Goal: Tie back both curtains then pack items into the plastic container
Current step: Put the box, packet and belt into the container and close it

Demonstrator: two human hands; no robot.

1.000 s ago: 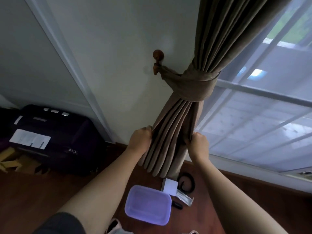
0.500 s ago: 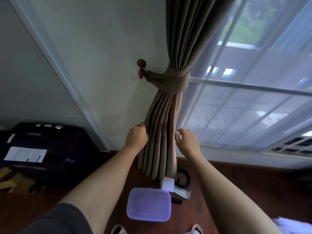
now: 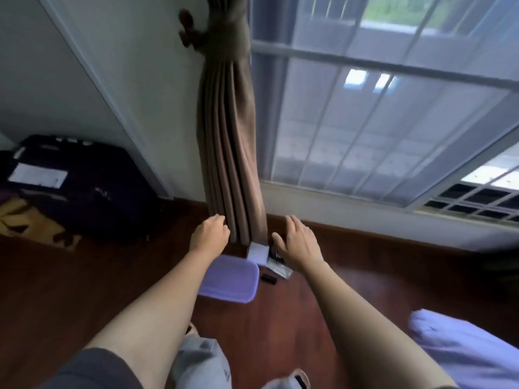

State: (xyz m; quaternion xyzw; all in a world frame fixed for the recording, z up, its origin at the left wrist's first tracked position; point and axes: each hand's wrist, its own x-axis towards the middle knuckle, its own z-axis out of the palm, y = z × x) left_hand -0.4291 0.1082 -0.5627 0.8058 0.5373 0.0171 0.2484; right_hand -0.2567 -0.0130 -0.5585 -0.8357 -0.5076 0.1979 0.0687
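Note:
A brown curtain (image 3: 229,141) hangs gathered, bound by a matching tieback (image 3: 222,32) hooked on a round wooden knob (image 3: 186,18) at the top. My left hand (image 3: 209,234) is loosely curled beside the curtain's lower left edge, holding nothing. My right hand (image 3: 297,241) is spread, fingers apart, just right of the hem and off the fabric. On the floor below lie a purple plastic container (image 3: 231,279), a small white box (image 3: 257,252), a clear packet (image 3: 279,269) and a small black item (image 3: 268,278). A black coil is mostly hidden behind my right hand.
A dark suitcase (image 3: 81,186) with a white label stands at the left wall. A patterned mat (image 3: 31,220) lies beside it. Purple bedding (image 3: 463,349) fills the lower right. The window (image 3: 379,113) with a sheer curtain is on the right. My feet are at the bottom.
Both hands have let go of the curtain's folds and dropped lower, toward the floor items. The view has tilted down, so the tieback now sits at the top edge.

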